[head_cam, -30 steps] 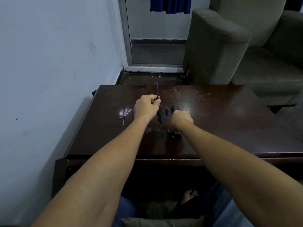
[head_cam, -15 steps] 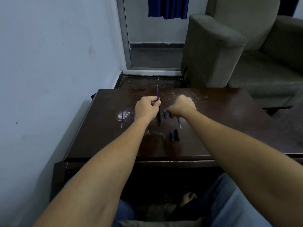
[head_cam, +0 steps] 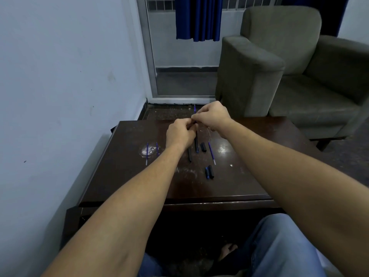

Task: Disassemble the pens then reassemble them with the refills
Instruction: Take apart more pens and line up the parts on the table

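Observation:
My left hand (head_cam: 180, 134) is closed around a black pen barrel (head_cam: 196, 141), held upright above the dark table (head_cam: 249, 176). A blue refill (head_cam: 194, 108) sticks up out of the barrel. My right hand (head_cam: 213, 115) meets the left one and pinches the refill just above the barrel. On the table lie two blue refills (head_cam: 147, 153) at the left, a black barrel piece (head_cam: 189, 154), a short black cap (head_cam: 203, 146), another blue refill (head_cam: 211, 153) and two short dark pieces (head_cam: 209, 172) side by side.
A pale wall (head_cam: 60, 96) runs close along the table's left side. A grey armchair (head_cam: 289, 76) stands behind the table to the right. A glass door with a blue curtain (head_cam: 198, 19) is at the back. My knee in jeans (head_cam: 279, 246) is below the front edge.
My right hand left the two short pieces near the front, lifted across the table and joined my left hand at the refill. The camera tilted up.

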